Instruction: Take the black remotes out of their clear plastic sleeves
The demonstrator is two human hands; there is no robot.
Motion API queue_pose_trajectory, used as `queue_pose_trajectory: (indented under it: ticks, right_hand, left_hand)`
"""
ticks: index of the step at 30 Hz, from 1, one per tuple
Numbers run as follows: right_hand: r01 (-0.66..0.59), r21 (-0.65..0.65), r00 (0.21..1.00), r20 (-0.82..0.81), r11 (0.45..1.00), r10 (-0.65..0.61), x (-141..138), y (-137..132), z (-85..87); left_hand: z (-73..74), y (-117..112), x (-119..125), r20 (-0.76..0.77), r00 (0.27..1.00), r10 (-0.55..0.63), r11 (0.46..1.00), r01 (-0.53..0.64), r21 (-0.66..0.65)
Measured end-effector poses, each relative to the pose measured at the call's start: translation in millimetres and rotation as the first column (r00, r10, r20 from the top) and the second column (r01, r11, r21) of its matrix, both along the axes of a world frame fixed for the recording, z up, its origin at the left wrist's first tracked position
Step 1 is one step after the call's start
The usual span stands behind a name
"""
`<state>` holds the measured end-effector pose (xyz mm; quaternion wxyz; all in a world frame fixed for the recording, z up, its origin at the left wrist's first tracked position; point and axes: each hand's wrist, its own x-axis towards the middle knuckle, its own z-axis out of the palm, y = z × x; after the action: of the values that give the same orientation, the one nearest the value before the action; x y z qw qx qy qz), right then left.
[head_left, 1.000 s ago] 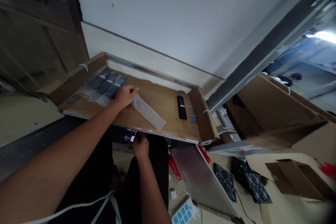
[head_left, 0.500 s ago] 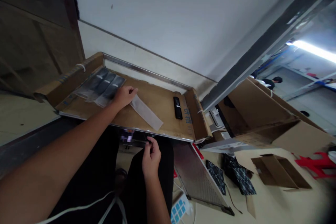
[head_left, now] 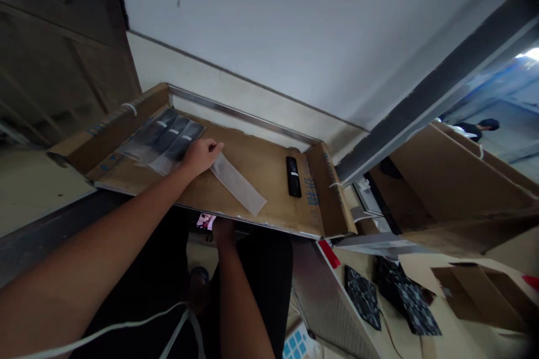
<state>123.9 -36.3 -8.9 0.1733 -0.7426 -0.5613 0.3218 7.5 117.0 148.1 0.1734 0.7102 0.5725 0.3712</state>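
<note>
Translucent sleeve [head_left: 238, 184], flat and seemingly empty, slants across a cardboard-lined tray [head_left: 269, 162]; its upper end is pinched in my left hand [head_left: 204, 154], and its lower end lies near the tray's front edge. Below that edge, in shadow, my right hand [head_left: 223, 230] is just beside a small lit screen [head_left: 206, 221]; from my distant seat I cannot tell whether it grasps anything. Farther in on the tray, just left of the left hand, three dark pieces [head_left: 169, 139] lie side by side in cloudy bags [head_left: 162, 164]. Near the tray's right-hand flap [head_left: 332, 190], one black piece [head_left: 293, 184] lies alone and appears bare. So I judge that three are bagged and one is not, with nothing visible inside the held sleeve. Behind the tray rises a white wall [head_left: 269, 22]. Off to the right is a large cardboard box [head_left: 455, 179], and well beyond it, blurred, a person [head_left: 471, 130] in dark clothing.
</note>
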Motion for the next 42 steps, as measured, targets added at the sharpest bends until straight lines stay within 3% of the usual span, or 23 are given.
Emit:
queue_pose_trajectory:
  ticks: [4, 7, 13, 18, 23, 27, 30, 34, 37, 39, 40, 42]
  right_hand:
    - [0.071, 0.015, 0.997, -0.045, 0.997, -0.070, 13, -24, 17.7]
    - [0.156, 0.156, 0.972, -0.201, 0.975, -0.123, 23, -58, 33.8]
    - [0.441, 0.428, 0.864, -0.440, 0.789, -0.244, 39, -119, 66.2]
    - [0.525, 0.501, 0.832, -0.474, 0.688, -0.289, 46, -130, 69.4]
    - [0.602, 0.397, 0.779, -0.482, 0.693, -0.401, 43, -105, 50.8]
    - [0.550, 0.363, 0.799, -0.489, 0.752, -0.348, 33, -89, 39.1]
    - [0.522, 0.379, 0.820, -0.468, 0.764, -0.328, 24, -92, 41.4]
    - [0.479, 0.497, 0.850, -0.467, 0.724, -0.242, 23, -110, 73.5]
    - [0.533, 0.607, 0.838, -0.474, 0.589, -0.270, 42, -106, 119.0]
    - [0.506, 0.660, 0.863, -0.391, 0.555, -0.320, 62, -85, 149.5]
    - [0.471, 0.673, 0.881, -0.335, 0.571, -0.333, 72, -70, 161.9]
    - [0.356, 0.612, 0.932, -0.182, 0.706, -0.312, 89, -36, 178.8]
  left_hand:
    - [2.0, -2, 0, -0.014, 1.000, 0.008, 1.000, -0.007, 0.008]
    - [2.7, -3, 0, -0.024, 1.000, 0.006, 1.000, -0.006, 0.002]
    - [0.8, -2, -1, -0.013, 0.999, -0.033, 0.999, 0.033, 0.015]
    - [2.1, -4, -2, -0.011, 0.998, -0.060, 0.998, 0.060, 0.001]
    - [1.5, -5, -3, 0.045, 0.997, -0.057, 0.998, 0.056, 0.008]
    - [-0.1, -4, -2, 0.080, 0.996, -0.038, 0.999, 0.036, 0.027]
    - [0.3, -4, -2, 0.083, 0.995, -0.049, 0.998, 0.046, 0.034]
    - [1.4, -5, -2, 0.090, 0.993, -0.075, 0.997, 0.073, 0.028]
    - [1.0, -4, -1, 0.085, 0.992, -0.098, 0.995, 0.097, 0.010]
    - [0.0, -3, -1, 0.075, 0.990, -0.119, 0.993, 0.118, 0.012]
    - [-0.7, -2, -1, 0.074, 0.989, -0.127, 0.992, 0.126, 0.016]
    - [-1.8, 0, -2, 0.086, 0.987, -0.139, 0.990, 0.138, 0.019]
